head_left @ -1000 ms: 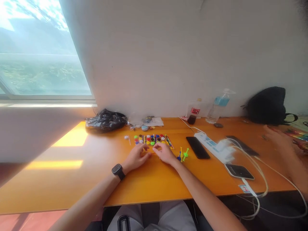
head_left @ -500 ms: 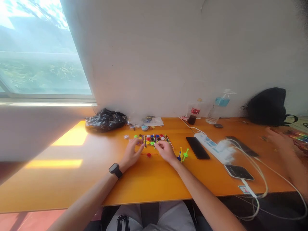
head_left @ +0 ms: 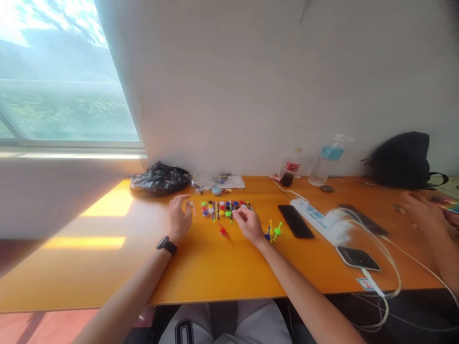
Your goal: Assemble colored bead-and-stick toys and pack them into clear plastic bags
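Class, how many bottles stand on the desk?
2. The red-label bottle stands at the back of the desk; the blue-label bottle stands just right of it. None looks hidden.

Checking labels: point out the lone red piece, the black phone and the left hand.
red piece (head_left: 223, 232), head view, on its round red end.
black phone (head_left: 296, 220), head view, middle of its screen.
left hand (head_left: 180, 219), head view, back of the hand.

Daylight flooded from the window at 10 o'clock, glaring; sunlit patches crossed the desk; edges bowed, softly blurred.
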`<action>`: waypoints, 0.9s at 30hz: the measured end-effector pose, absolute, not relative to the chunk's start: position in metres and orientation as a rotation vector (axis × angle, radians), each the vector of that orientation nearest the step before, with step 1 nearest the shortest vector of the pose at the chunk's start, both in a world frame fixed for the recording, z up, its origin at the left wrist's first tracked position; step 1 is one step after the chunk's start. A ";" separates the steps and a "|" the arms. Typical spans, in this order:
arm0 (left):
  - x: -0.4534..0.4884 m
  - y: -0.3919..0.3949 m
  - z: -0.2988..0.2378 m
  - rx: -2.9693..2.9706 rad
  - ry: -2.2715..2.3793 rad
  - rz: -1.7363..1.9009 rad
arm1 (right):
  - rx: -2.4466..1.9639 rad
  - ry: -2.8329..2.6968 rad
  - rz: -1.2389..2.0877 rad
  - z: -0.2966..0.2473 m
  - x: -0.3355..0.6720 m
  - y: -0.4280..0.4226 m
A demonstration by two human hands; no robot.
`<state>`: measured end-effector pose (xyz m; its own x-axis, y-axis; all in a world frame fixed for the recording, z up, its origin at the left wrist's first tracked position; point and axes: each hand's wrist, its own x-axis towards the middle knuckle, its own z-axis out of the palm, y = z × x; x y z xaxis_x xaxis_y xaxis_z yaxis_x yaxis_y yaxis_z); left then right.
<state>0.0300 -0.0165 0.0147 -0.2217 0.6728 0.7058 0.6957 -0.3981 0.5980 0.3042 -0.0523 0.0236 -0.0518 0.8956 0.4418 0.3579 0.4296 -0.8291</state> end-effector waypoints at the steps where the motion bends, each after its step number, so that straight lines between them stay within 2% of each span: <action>1: 0.025 -0.012 0.011 -1.940 -1.748 -1.718 | -1.114 -1.631 0.640 0.023 0.304 -0.052; 11: 0.003 0.010 -0.015 -2.404 -1.820 -1.024 | -1.110 -1.701 0.623 0.027 0.301 -0.059; 23: 0.014 -0.004 -0.001 -2.413 -1.974 -0.997 | -1.143 -1.762 0.577 0.028 0.299 -0.062; 27: 0.020 -0.011 0.007 -2.510 -1.887 -0.925 | -1.105 -1.861 0.559 0.029 0.297 -0.066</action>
